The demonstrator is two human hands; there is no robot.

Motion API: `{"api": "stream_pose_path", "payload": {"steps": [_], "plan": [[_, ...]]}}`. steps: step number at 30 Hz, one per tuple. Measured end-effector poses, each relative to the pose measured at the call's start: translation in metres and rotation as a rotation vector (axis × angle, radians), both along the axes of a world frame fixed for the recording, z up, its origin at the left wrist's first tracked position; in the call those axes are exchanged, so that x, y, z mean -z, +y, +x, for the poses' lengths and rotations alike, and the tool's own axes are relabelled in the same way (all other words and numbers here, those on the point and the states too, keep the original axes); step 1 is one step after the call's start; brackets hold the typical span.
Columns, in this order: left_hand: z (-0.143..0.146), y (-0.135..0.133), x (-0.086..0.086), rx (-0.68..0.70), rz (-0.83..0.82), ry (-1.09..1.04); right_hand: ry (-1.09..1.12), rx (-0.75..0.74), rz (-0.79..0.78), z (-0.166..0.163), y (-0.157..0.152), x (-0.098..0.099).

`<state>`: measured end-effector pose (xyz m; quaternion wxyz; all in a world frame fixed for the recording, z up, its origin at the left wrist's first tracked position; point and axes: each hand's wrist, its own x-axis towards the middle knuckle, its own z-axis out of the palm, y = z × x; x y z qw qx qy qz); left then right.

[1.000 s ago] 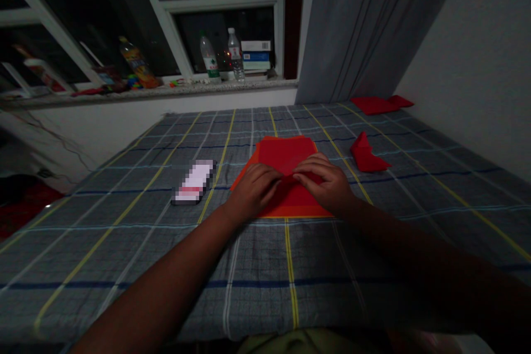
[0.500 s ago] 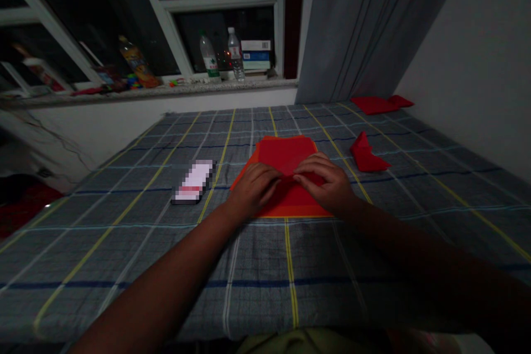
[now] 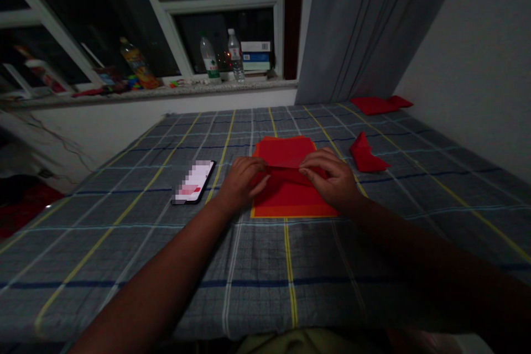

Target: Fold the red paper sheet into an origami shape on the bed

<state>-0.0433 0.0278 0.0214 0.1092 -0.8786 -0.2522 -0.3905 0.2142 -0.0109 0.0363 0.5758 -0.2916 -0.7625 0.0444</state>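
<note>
A stack of red paper sheets (image 3: 292, 199) lies on the grey checked cloth (image 3: 265, 254) in front of me. The top red sheet (image 3: 286, 152) has a fold running across its middle. My left hand (image 3: 239, 181) pinches the left end of that fold, fingers closed on the paper. My right hand (image 3: 329, 177) pinches the right end in the same way. Both forearms reach in from the lower edge of the view.
A phone (image 3: 193, 181) lies left of the paper. A folded red paper shape (image 3: 365, 154) sits to the right, and more red paper (image 3: 379, 104) lies at the far right by the curtain (image 3: 360, 27). Bottles (image 3: 209, 59) and books (image 3: 256, 55) stand on the windowsill.
My hands have moved apart along the fold, the left one to the left and the right one slightly right. The sheet's left corner, which stuck out before, now lies in line with the stack.
</note>
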Motion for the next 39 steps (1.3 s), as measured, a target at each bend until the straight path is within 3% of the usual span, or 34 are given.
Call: {"api": "stream_pose_path", "payload": {"steps": [22, 30, 39], "plan": [[-0.011, 0.013, -0.003, 0.093, 0.026, 0.111, -0.176, 0.036, 0.023, 0.007, 0.006, 0.004], [-0.014, 0.014, -0.003, 0.035, -0.035, 0.147, -0.098, 0.052, -0.086, 0.001, -0.004, 0.005], [-0.018, 0.018, -0.001, 0.043, 0.018, 0.172, -0.148, 0.061, -0.018, 0.002, 0.004, 0.011]]}}
